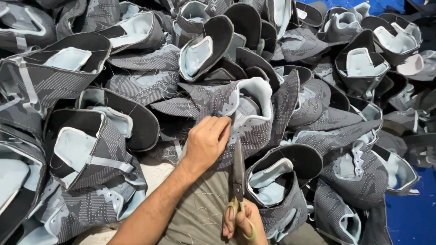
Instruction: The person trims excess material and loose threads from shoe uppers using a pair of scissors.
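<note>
Fingers point(218, 129) of left hand point(206, 143) closed on grey shoe upper point(245, 113), steadying it atop pile point(91, 136); right hand point(240, 222) curled through scissors point(238, 177) handles, blades nearly closed, tips at upper's edge, over lap point(200, 213)

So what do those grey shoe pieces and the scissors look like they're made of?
The shoe upper under the left hand looks like knitted grey fabric: dotted weave, loose threads, with a pale blue soft lining. The scissors in the right hand have dull metal blades; the yellowish handle loops are probably plastic or coated.
</note>
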